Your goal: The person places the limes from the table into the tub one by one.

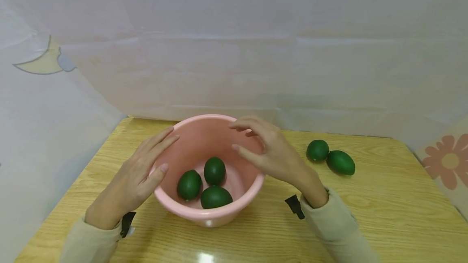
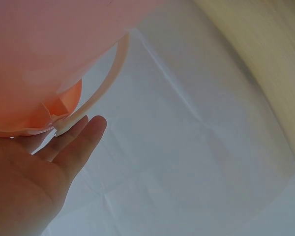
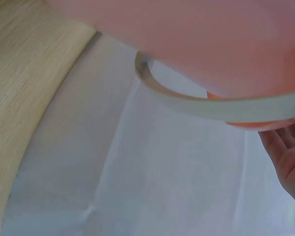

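A pink bucket [image 1: 208, 215] stands on the table with three dark green limes inside: a left lime [image 1: 189, 185], a back lime [image 1: 215, 171] and a front lime [image 1: 216, 197]. At its left rim is my left hand [image 1: 135, 175], fingers stretched along the edge and thumb over it. My right hand [image 1: 274, 155] is at the right rim, fingers loosely bent over the opening and thumb pointing inward, with nothing held. In the left wrist view, the fingertips are beside the bucket's pale handle [image 2: 102, 88]. The handle [image 3: 196, 105] hangs below the rim in the right wrist view.
Two more green limes lie right of the bucket, a rounder lime [image 1: 317, 151] touching a longer lime [image 1: 341, 162]. The wooden table [image 1: 384, 214] ends at a pale printed cloth [image 1: 234, 72] behind and at both sides.
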{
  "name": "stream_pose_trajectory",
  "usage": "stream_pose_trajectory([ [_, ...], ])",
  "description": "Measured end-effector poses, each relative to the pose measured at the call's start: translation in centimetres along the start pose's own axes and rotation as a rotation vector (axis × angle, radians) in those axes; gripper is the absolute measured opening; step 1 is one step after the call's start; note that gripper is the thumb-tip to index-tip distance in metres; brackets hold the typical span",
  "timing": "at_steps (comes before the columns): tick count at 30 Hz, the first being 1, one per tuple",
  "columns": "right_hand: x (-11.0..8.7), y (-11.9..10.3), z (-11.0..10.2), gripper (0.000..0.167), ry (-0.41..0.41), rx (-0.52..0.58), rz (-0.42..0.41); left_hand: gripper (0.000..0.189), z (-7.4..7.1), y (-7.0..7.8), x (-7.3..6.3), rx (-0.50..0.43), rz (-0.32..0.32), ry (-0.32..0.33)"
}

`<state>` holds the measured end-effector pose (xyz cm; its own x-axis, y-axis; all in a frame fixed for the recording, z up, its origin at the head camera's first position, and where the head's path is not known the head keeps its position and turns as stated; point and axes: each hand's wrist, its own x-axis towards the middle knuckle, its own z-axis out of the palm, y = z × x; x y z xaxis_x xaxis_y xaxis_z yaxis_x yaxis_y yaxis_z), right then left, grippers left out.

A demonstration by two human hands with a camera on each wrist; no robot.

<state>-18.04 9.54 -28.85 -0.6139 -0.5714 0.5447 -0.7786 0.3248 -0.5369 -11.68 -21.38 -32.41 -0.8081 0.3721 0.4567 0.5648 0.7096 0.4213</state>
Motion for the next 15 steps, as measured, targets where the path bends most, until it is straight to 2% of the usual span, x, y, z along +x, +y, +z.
stream_pose_trajectory([
  [8, -0.7, 0.5, -1.1, 0.039, 0.037, -0.036, -0.01, 0.059, 0.0, 0.0, 0.0, -0.005, -0.005, -0.003],
  [15, -1.0, 1.1, -1.9, 0.039, 0.032, -0.061, -0.023, 0.058, 0.0, 0.0, 0.1, -0.01, -0.008, -0.001],
])
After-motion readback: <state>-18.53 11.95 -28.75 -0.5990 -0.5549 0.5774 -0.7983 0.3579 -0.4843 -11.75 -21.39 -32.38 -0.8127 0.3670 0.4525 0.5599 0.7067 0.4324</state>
